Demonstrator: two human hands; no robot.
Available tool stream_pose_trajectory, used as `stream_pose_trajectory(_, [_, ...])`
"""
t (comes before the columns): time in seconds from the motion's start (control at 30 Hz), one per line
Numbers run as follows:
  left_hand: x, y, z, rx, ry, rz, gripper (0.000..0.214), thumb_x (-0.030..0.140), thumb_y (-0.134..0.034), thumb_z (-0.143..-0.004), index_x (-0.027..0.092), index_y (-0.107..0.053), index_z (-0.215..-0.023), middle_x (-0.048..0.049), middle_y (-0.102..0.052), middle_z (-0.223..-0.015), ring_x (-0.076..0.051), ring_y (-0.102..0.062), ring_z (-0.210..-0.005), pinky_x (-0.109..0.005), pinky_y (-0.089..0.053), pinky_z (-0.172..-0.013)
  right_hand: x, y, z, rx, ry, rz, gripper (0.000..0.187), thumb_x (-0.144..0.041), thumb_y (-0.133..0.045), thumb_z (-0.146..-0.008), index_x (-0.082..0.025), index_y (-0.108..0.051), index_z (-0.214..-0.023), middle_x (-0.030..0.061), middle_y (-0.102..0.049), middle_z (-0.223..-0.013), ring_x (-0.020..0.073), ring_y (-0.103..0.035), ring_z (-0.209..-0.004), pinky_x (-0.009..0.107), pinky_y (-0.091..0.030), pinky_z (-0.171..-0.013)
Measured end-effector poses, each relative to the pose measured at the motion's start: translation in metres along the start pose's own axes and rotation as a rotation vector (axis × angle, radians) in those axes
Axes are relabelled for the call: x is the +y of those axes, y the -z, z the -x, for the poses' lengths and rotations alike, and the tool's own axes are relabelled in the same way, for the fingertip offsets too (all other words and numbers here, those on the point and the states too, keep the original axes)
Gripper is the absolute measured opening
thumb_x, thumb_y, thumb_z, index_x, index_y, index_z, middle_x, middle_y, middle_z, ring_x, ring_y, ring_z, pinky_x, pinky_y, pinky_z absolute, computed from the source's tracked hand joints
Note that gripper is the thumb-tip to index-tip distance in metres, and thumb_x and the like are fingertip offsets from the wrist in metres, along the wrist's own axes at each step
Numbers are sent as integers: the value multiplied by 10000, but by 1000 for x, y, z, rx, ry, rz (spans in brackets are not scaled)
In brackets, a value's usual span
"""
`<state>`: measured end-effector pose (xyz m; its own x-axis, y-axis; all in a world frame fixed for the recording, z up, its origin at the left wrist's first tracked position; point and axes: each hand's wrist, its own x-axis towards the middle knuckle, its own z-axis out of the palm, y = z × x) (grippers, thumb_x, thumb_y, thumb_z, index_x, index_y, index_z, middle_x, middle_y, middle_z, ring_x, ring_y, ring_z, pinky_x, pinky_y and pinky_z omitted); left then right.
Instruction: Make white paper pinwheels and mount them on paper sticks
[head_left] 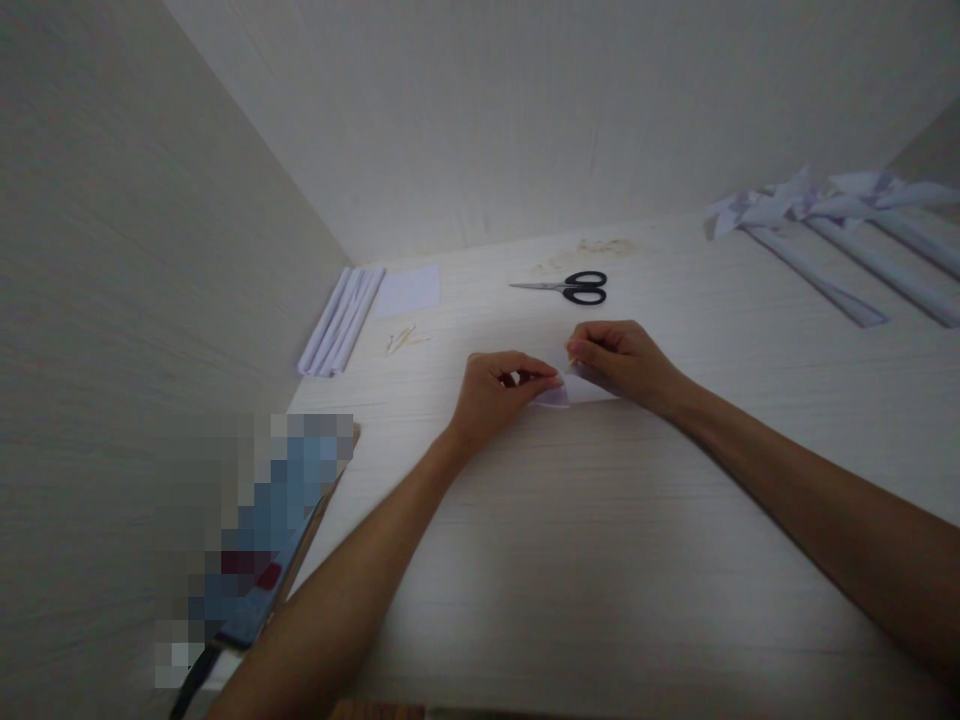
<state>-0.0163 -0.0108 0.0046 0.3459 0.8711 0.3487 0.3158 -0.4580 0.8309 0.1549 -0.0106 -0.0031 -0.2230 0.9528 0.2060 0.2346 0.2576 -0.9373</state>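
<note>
My left hand [501,398] pinches a small piece of white paper [592,387] between thumb and fingertips, just above the table. Close on its right, my right hand [619,358] is closed with thumb and forefinger together. A short, thin pale stick, like a toothpick [572,362], shows at those fingertips and points down at the paper. Part of the sheet lies hidden behind both hands. Black-handled scissors [583,288] lie beyond my hands with their blades to the left.
Rolled white paper tubes [343,322] lie at the left beside a white paper square [409,290]. Several thin sticks [407,341] are scattered nearby. Paper pinwheels [780,205] on paper handles rest at the right. A blurred-out device [277,560] stands at the left edge.
</note>
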Motion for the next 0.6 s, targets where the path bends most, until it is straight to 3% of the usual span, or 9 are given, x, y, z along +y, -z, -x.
stream_pose_trajectory(0.33, [1, 1, 0, -31, -3, 1, 82, 250, -672, -601, 176, -684, -632, -4, -651, -567, -61, -461, -433, -191, -357, -426, 0, -1, 0, -18, 0, -14, 251, -305, -495, -738, -159, -455, -538, -69, -337, -443, 45, -273, -398, 208, -189, -388])
stream_pose_trajectory(0.6, [-2, -1, 1, 19, 70, 37, 124, 268, -675, -599, 165, -694, -667, -16, -662, -582, -65, -482, -422, -188, -356, -414, 1, -3, -2, 25, -28, -41, 260, -314, -504, -732, -157, -456, -530, -68, -332, -441, 44, -277, -400, 201, -195, -380])
